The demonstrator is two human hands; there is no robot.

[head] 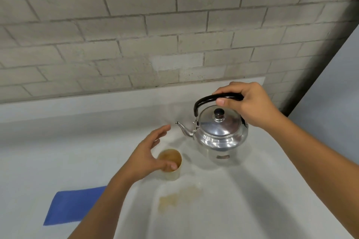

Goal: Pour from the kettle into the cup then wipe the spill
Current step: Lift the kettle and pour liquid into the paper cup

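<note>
On a white counter [58, 151], right hand [250, 105] grips a steel kettle [219, 132] by its handle; at eight o'clock, left hand [149, 155] hovers open beside a cup [171, 163], spill [174, 198] below.

A pale worktop [58, 151] carries a steel kettle [220, 134] at two o'clock, a cup [172, 165] at centre, a brownish spill [174, 199] at six, and a blue cloth [71, 205] at eight.
</note>
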